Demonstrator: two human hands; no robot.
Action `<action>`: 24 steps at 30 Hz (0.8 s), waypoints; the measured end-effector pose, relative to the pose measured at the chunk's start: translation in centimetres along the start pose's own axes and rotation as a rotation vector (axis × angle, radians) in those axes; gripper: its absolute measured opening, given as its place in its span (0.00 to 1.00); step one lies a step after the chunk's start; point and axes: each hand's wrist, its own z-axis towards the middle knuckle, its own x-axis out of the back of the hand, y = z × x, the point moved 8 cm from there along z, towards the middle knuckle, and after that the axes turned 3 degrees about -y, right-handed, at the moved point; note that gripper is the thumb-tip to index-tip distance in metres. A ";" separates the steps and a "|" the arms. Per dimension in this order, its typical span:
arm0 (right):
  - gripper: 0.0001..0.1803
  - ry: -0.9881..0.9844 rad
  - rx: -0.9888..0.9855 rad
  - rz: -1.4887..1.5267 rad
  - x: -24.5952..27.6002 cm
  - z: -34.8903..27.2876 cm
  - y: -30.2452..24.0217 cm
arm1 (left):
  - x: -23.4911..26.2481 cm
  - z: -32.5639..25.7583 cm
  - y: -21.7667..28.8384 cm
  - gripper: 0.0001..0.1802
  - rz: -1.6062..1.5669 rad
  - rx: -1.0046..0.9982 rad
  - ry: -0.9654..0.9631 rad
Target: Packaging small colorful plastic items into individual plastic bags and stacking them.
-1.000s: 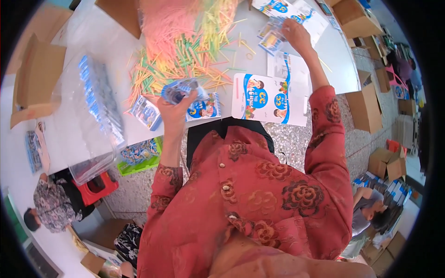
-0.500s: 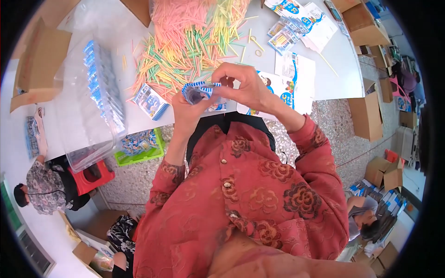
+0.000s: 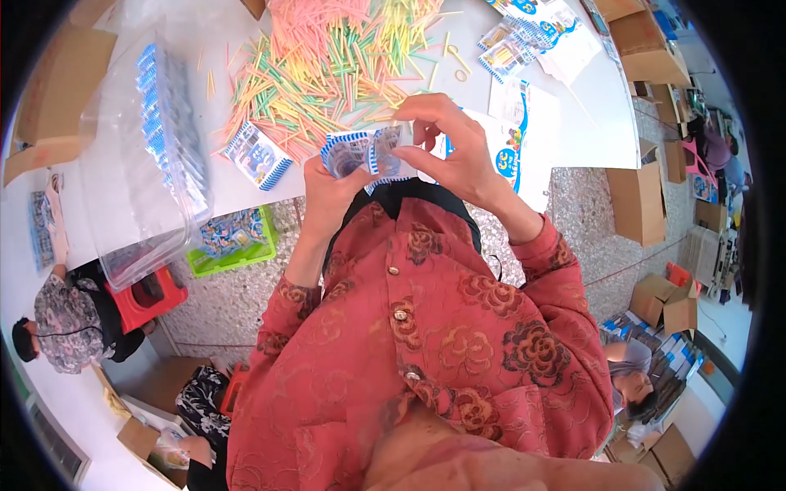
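In front of my waist, at the table's near edge, my left hand (image 3: 329,196) is closed round a small clear packet (image 3: 348,153) with blue-and-white striped edges. Its mouth looks spread. My right hand (image 3: 458,155) is at the packet's right side, thumb against the film and index finger curled above it; the fingertips partly hide their hold. Left of my hands lies another striped packet (image 3: 256,155), flat on the table. Beyond them spreads a large heap of thin pink, green and yellow sticks (image 3: 327,74).
A clear plastic tray (image 3: 123,237) with a row of striped packets (image 3: 168,123) stands at left. Printed white card sheets (image 3: 536,135) and more packets (image 3: 506,53) lie at right. Below the table is a green crate (image 3: 233,258). Other people sit nearby, among cardboard boxes (image 3: 634,200).
The packet has been spread wider between my hands, its right part drawn toward my right hand. My right hand's fingers have parted more. The whole view has shifted slightly.
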 end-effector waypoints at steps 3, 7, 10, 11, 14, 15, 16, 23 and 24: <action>0.13 -0.039 0.117 -0.147 0.0 -0.1 -1.8 | 0.8 0.1 -0.6 0.10 0.001 -0.011 0.022; 0.14 -0.115 0.248 -0.328 -1.1 0.3 -2.0 | 0.5 0.3 0.1 0.11 0.069 -0.010 0.029; 0.13 -0.113 0.367 -0.447 -1.9 0.8 -2.4 | 0.9 0.6 0.0 0.10 -0.021 -0.001 0.043; 0.13 -0.113 0.360 -0.446 -2.0 1.1 -2.2 | 1.1 0.7 -0.1 0.10 -0.021 0.006 0.041; 0.11 -0.087 0.445 -0.446 -2.3 1.1 -2.6 | 1.1 0.6 0.5 0.10 -0.096 -0.012 0.071; 0.10 -0.074 0.478 -0.428 -2.3 1.0 -2.9 | 1.2 0.7 0.3 0.10 -0.095 -0.009 0.067; 0.09 -0.063 0.515 -0.408 -2.4 0.8 -3.3 | 1.7 0.6 0.2 0.10 -0.094 -0.038 0.089; 0.06 -0.261 0.140 0.051 -4.5 -5.0 -1.1 | 5.8 0.1 0.2 0.13 -0.020 -0.124 0.209; 0.07 -0.381 0.009 0.033 -6.1 -6.6 1.3 | 6.1 -0.1 0.5 0.16 -0.043 -0.131 0.223</action>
